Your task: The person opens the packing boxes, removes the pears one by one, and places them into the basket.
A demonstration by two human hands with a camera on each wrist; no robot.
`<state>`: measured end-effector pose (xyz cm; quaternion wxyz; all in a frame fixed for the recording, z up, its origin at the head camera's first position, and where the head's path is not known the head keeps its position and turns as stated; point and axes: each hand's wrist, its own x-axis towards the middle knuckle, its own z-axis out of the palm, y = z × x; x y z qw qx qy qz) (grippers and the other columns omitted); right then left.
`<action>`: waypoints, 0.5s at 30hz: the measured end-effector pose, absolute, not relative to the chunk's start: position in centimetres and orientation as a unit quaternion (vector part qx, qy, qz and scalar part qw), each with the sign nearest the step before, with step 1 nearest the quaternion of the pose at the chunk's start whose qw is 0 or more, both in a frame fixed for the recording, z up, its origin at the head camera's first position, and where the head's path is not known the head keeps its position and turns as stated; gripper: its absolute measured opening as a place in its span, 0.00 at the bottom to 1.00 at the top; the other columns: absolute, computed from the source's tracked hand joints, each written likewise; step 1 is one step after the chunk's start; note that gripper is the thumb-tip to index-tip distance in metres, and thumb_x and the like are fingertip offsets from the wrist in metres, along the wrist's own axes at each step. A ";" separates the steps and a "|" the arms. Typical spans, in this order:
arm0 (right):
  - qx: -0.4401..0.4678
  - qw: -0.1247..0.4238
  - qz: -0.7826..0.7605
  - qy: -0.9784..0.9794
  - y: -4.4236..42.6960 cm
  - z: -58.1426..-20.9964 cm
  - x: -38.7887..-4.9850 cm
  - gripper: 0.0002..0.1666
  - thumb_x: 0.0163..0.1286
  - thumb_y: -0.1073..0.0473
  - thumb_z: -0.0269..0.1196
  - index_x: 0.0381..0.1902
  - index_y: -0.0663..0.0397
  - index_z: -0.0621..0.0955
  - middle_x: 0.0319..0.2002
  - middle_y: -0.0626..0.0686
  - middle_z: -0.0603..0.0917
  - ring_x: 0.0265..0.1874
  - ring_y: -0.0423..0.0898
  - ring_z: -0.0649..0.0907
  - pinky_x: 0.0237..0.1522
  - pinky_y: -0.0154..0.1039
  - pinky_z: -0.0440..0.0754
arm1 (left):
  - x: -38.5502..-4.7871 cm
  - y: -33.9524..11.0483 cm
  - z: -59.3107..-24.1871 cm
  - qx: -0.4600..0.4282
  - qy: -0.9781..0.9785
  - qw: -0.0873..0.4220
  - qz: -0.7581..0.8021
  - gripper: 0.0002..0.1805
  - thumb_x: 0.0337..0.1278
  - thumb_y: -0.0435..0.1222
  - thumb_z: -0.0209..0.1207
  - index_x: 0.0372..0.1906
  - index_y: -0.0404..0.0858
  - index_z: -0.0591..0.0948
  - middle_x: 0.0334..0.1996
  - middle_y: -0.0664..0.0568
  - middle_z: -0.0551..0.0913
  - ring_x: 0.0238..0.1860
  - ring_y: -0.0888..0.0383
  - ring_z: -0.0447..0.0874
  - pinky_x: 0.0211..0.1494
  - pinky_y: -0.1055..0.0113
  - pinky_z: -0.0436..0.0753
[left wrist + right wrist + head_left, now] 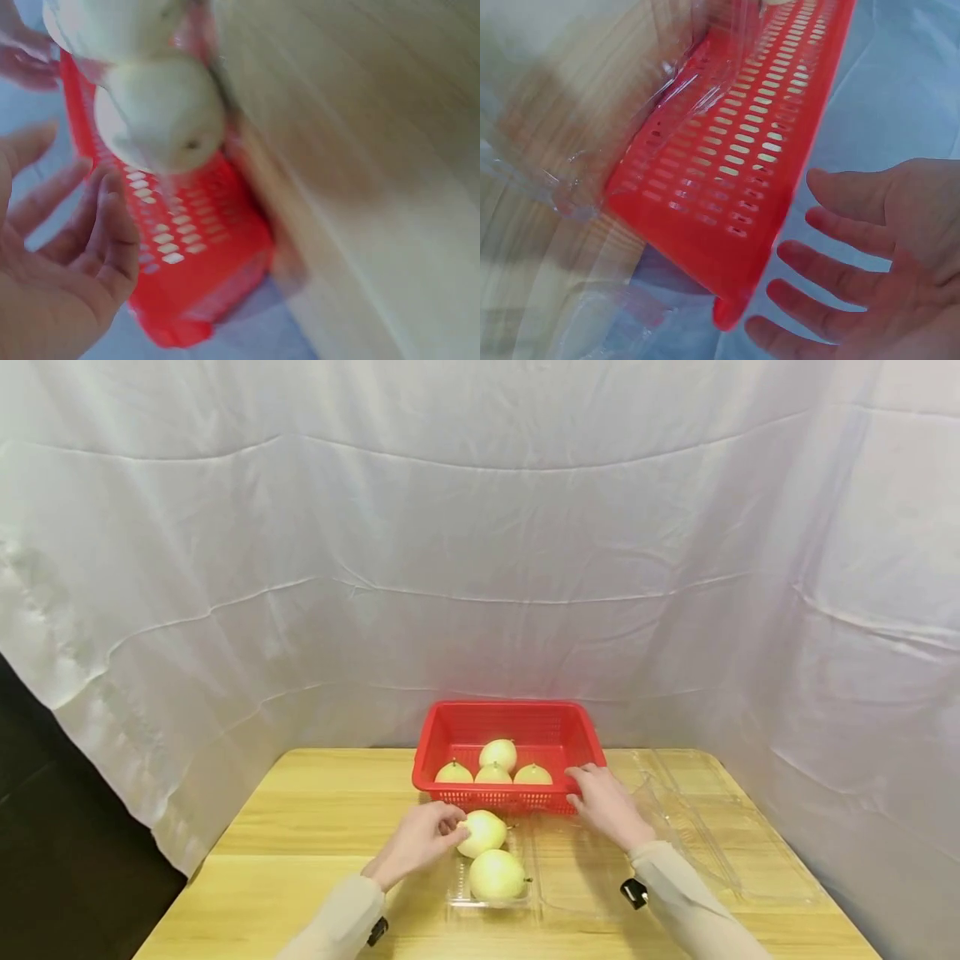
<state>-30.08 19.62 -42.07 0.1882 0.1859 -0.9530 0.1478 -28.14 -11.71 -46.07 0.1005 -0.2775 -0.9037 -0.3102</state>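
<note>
Two pale yellow pears, a nearer one (497,875) and a farther one (484,833), lie in a clear plastic clamshell box (459,892). Its clear lid (573,881) lies folded out to the right. My left hand (420,842) is beside the farther pear, fingers loosely bent; the left wrist view shows a gap between fingers and pear (161,112). Behind the box stands a red perforated basket (558,731) with several more pears (492,772). My right hand (609,806) hovers by the basket's front right corner, fingers spread and holding nothing in the right wrist view.
More clear plastic boxes (720,835) lie on the right of the wooden table (300,827). A pale grey curtain (480,568) hangs behind the table and along its sides.
</note>
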 end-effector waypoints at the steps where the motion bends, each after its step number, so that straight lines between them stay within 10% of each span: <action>1: 0.181 0.184 0.142 -0.956 19.4 -42.1 -30.4 0.19 0.60 0.62 0.69 0.50 0.59 0.83 0.43 0.58 0.84 0.44 0.58 0.81 0.48 0.56 0.80 | -27.8 -11.5 -45.9 -0.297 -0.904 0.097 -0.290 0.13 0.60 0.43 0.64 0.44 0.39 0.85 0.33 0.54 0.84 0.34 0.61 0.82 0.39 0.70 0.80; 15: 0.167 0.113 0.191 -0.961 18.7 -42.6 -32.1 0.04 0.62 0.62 0.69 0.35 0.55 0.88 0.28 0.46 0.86 0.27 0.43 0.79 0.39 0.47 0.81 | -24.3 -8.0 -46.1 -0.350 -0.927 0.082 -0.111 0.30 0.55 0.64 0.58 0.54 0.49 0.81 0.38 0.57 0.86 0.38 0.62 0.82 0.41 0.66 0.80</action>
